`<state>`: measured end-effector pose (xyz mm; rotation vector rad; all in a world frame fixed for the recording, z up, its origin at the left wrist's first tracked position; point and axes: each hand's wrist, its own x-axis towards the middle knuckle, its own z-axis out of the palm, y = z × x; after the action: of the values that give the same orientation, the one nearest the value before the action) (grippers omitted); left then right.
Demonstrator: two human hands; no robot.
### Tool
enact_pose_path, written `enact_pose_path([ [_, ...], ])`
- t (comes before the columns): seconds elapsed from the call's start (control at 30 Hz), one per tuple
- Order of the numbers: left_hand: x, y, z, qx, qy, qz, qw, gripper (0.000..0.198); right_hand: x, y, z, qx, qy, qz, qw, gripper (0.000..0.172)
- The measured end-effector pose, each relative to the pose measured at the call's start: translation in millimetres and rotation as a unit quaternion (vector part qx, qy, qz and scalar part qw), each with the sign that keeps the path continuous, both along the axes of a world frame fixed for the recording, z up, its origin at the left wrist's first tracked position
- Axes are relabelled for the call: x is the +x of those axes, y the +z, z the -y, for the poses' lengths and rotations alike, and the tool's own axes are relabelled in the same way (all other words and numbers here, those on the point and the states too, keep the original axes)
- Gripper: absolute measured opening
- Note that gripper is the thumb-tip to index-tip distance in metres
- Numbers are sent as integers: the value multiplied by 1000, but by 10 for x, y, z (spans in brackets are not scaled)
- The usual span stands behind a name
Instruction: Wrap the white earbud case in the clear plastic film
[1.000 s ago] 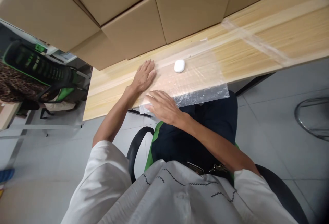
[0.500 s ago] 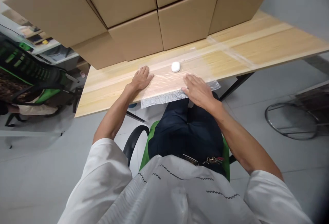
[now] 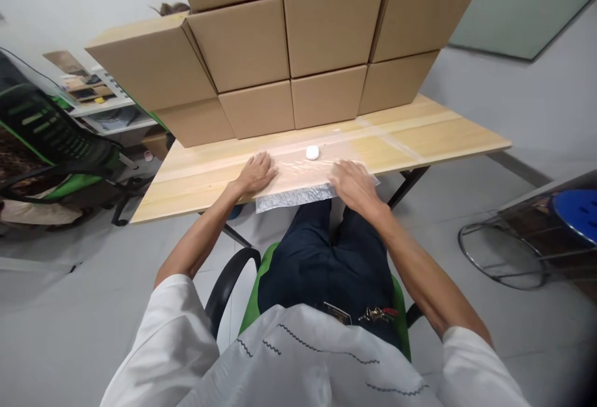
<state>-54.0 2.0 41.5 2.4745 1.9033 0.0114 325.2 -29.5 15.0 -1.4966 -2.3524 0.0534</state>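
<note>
A clear plastic sheet (image 3: 303, 183) lies flat on the wooden table (image 3: 433, 133), its near edge hanging over the front. My left hand (image 3: 255, 173) rests palm down on the sheet's left end, fingers stretched out. My right hand (image 3: 351, 182) lies flat on the sheet's right part near the table's front edge, fingers spread. A small white rounded case (image 3: 312, 152) sits on the sheet between and beyond the two hands.
Stacked cardboard boxes (image 3: 289, 52) fill the back of the table. A green and black chair (image 3: 51, 145) stands at the left. A metal-framed stool with a blue top (image 3: 573, 214) is at the right. I sit on a green chair (image 3: 261, 282).
My right hand slid from the sheet's left part across to its right part. My left hand stayed in place. The view lifted and drew back, showing more of the boxes and room.
</note>
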Motion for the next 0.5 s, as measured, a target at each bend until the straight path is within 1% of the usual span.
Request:
enact_pose_path([
  [0.07, 145, -30, 14, -13, -23, 19, 999, 82, -336, 59, 0, -7, 55, -9, 998, 74],
  [0.13, 268, -72, 10, -26, -37, 28, 999, 87, -625, 121, -28, -38, 97, 1, 995, 75],
  [0.2, 321, -125, -5, -40, -36, 31, 998, 90, -786, 166, -79, -75, 120, 22, 990, 75],
  [0.23, 315, -153, -15, -47, -32, 31, 998, 91, -806, 177, -112, -89, 123, 31, 988, 75],
  [0.27, 291, -182, -24, -49, -27, 32, 998, 91, -785, 178, -148, -98, 120, 38, 987, 76],
  [0.33, 206, -234, -39, -47, -26, 34, 998, 93, -639, 155, -236, -105, 100, 45, 988, 77],
  [0.43, 87, -281, -38, -38, -29, 36, 998, 94, -275, 88, -410, -122, 46, 50, 990, 80],
  [0.5, 59, -284, -20, -36, -25, 34, 998, 93, -33, 38, -543, -136, 9, 52, 989, 83],
])
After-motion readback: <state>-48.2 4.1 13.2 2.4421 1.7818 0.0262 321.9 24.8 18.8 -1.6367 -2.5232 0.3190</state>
